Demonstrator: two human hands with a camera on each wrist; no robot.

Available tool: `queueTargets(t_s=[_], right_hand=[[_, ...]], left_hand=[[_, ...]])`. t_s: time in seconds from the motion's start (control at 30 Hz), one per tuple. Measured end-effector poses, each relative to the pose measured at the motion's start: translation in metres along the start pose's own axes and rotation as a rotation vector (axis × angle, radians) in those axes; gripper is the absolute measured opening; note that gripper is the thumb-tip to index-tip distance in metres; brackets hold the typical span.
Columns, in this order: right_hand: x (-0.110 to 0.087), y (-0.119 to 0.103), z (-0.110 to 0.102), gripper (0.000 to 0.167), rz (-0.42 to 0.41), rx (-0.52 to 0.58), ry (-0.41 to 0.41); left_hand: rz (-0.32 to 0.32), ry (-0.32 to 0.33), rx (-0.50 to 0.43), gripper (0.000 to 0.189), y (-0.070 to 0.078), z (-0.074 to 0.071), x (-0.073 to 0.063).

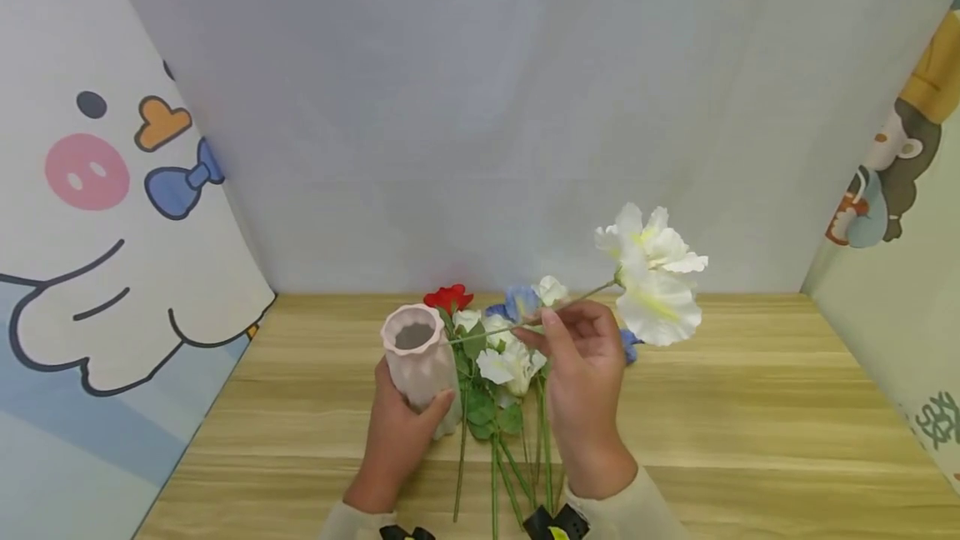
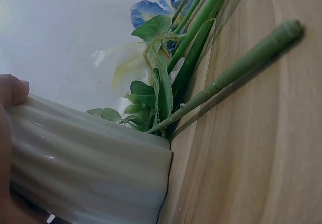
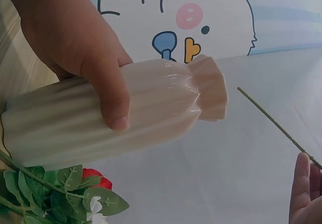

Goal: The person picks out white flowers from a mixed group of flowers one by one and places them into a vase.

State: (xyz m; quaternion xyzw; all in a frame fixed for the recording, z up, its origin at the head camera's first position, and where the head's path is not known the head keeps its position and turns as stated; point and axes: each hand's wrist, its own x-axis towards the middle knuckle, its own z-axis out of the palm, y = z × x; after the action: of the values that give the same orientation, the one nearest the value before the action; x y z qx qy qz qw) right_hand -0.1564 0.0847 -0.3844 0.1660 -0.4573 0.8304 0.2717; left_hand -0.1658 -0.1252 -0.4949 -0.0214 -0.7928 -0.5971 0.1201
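Note:
My left hand (image 1: 401, 432) grips a pale pink vase (image 1: 423, 373) with a scalloped rim; in the left wrist view the base of the vase (image 2: 95, 168) meets the wooden table. My right hand (image 1: 588, 390) pinches the thin green stem (image 1: 487, 332) of a large white flower (image 1: 656, 273) with yellow streaks. Its bloom points up and to the right, while the bare stem end reaches toward the vase. In the right wrist view the stem end (image 3: 241, 90) hangs in the air beyond the vase mouth (image 3: 216, 88), apart from it.
Several more flowers lie on the wooden table (image 1: 712, 440), among them a red one (image 1: 450, 298), a blue one (image 1: 520, 302) and white ones (image 1: 513, 365), their green stems pointing toward me. A grey backdrop (image 1: 487, 107) and printed side panels (image 1: 112, 190) enclose the table.

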Motion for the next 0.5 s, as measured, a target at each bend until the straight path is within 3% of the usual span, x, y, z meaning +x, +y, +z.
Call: queueTargets(t_s=[0.23, 0.5], right_hand=[[0.003, 0.008, 0.006, 0.009, -0.006, 0.05, 0.009], [0.0, 0.014, 0.011, 0.01, -0.002, 0.022, 0.001]], left_hand=[[0.006, 0.005, -0.011, 0.091, 0.001, 0.0, 0.0], [0.022, -0.001, -0.012, 0.091, -0.001, 0.001, 0.0]])
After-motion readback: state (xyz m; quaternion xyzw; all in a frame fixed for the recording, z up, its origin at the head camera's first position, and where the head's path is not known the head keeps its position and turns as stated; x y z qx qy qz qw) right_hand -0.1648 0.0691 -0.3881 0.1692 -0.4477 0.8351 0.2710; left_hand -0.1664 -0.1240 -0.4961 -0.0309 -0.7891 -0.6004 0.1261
